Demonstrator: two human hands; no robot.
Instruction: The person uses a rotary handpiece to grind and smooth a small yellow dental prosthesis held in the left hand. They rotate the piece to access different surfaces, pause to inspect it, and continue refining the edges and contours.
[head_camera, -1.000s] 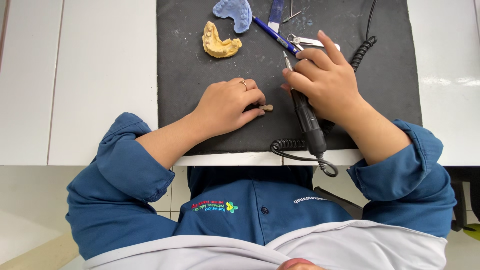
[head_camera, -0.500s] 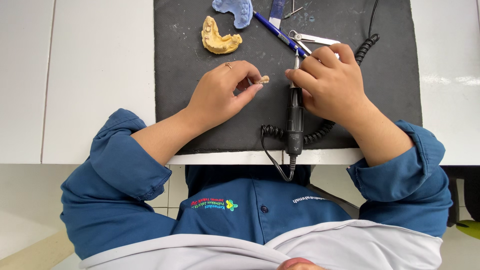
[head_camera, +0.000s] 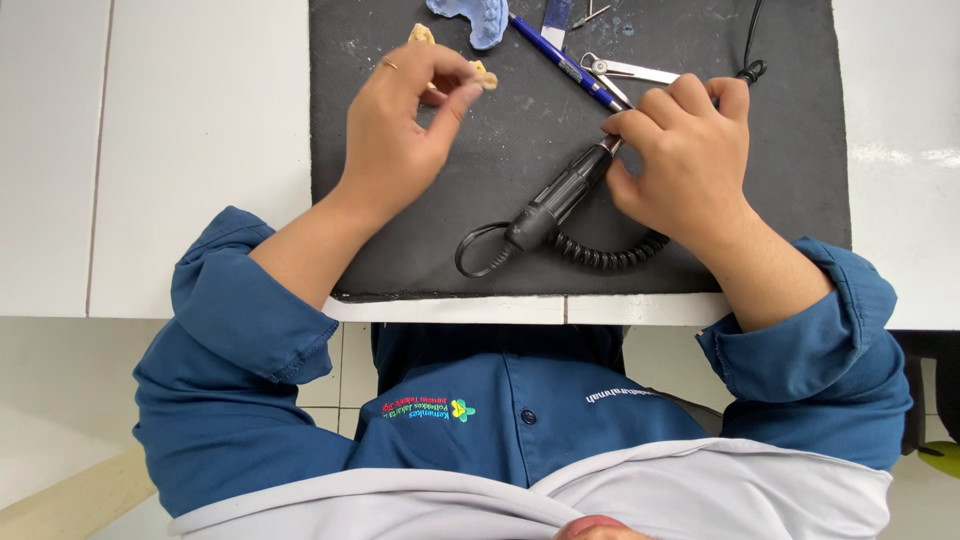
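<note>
Right hand is closed around the front end of a black rotary handpiece, its fingers pinching the tool near the tip, which is hidden behind the fingertips, while the body of the tool slants down toward seven o'clock and rests on the dark work mat. From the tool's rear a coiled black cord loops along the near edge of the mat, just beside the wrist. Left hand, raised off the mat at about ten o'clock from the handpiece, has thumb and fingertips pressed together on a small cream-coloured dental piece, held apart from the tool's tip, so no grinding contact shows at this moment; judging by that gap, the piece looks to be under inspection between passes, and how much shaping is done or left cannot be told from its surface, which is too small to read. Past the left hand, at twelve o'clock, a yellowish plaster cast peeks out behind the fingers, and just beside it lies a blue dental model at the mat's far edge. Farther at one o'clock from the right hand lie a blue pen and a metal hand instrument, both untouched. White table carries the mat.
</note>
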